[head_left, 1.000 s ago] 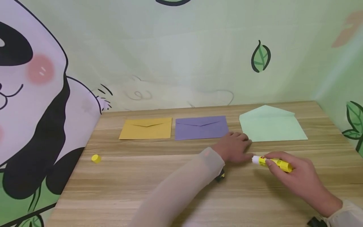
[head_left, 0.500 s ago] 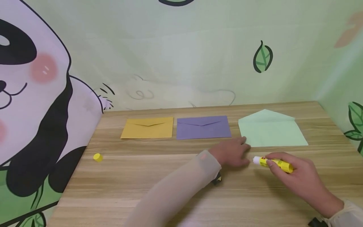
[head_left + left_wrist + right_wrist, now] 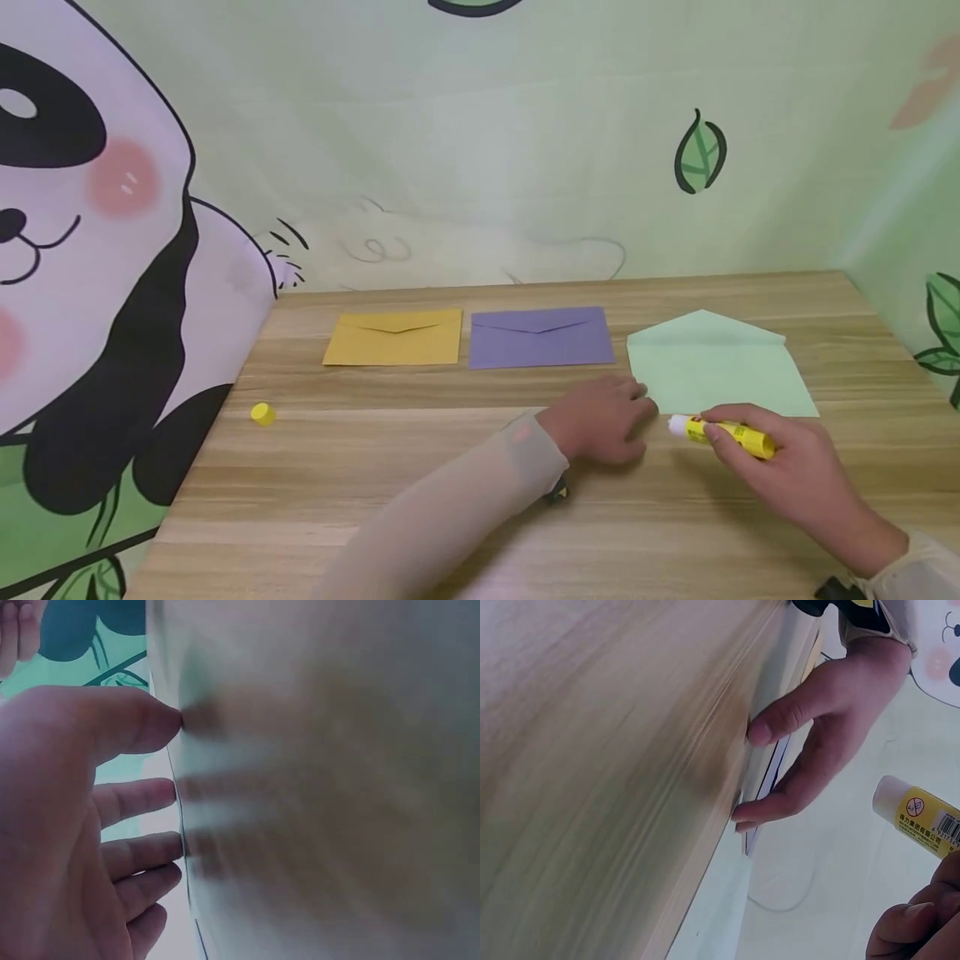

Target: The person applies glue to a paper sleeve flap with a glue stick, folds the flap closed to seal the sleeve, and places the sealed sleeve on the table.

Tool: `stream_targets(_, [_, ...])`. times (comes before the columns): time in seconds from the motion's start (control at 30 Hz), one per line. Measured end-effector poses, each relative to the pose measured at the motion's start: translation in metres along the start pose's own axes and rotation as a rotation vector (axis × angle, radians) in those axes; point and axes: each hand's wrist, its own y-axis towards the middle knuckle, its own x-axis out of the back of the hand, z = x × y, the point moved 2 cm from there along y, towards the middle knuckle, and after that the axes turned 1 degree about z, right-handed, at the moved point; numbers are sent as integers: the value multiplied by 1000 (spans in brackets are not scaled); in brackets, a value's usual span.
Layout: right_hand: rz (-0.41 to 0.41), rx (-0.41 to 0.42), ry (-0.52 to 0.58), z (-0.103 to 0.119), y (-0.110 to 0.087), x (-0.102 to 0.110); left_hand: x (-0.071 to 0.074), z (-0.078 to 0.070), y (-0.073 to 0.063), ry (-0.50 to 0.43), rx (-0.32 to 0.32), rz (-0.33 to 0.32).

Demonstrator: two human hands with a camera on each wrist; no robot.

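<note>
A mint-green envelope lies on the table's right side, its pointed flap unfolded away from me. The extended fingers of my left hand touch its lower left corner; the left wrist view shows the thumb and fingertips down on the surface. Just in front of the envelope, my right hand grips a yellow glue stick between thumb and fingers. Its uncapped white end points left, and in the right wrist view the glue stick is held above the tabletop.
A yellow envelope and a purple envelope lie in a row at the back, flaps folded down. The yellow cap sits near the left edge of the wooden table. A panda-printed backdrop stands behind.
The mint-green envelope has slid toward me, its lower edge nearing the glue stick. My left hand has drawn back with it. My right hand has stayed almost still.
</note>
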Motion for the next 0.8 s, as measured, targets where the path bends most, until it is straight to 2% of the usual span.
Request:
stream_targets(0.17, [2,-4,-7,0,1,-1,-4,0,-7,-1,-4,12])
stream_targets(0.37, [13,-6,-13,1,2,-3,3,-2,-16,21,-25,32])
stream_targets(0.47, [19,-4,-12,1,1,-4,3,-1,-19,-10,-47,34])
stream_targets(0.67, [27,-25,-10,3,1,-5,0,2,-26,-135,-97,66])
stream_targets(0.8, [25,-22,0,3,2,-6,0,3,-36,-151,-153,51])
